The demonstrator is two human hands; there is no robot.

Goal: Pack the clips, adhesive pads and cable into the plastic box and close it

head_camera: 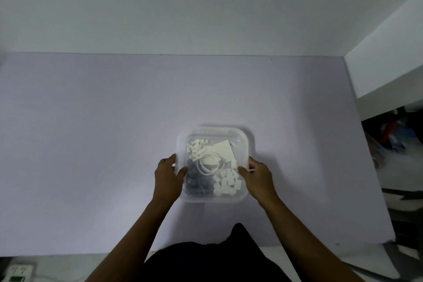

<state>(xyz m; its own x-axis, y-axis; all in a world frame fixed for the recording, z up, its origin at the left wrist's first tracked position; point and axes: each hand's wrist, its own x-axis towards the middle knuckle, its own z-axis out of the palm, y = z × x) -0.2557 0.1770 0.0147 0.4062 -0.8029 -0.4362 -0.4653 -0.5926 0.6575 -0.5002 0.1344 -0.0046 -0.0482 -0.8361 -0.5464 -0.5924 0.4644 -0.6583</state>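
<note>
While hands flank it, lidded plastic box (clips inside)

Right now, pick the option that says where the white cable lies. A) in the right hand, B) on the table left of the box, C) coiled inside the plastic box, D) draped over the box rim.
C: the coiled white cable shows through the clear plastic box, among the white clips, while both hands grip the box's sides.

Both forearms are bare, without sleeves, watch or rings, and a black garment covers the torso below.
</note>
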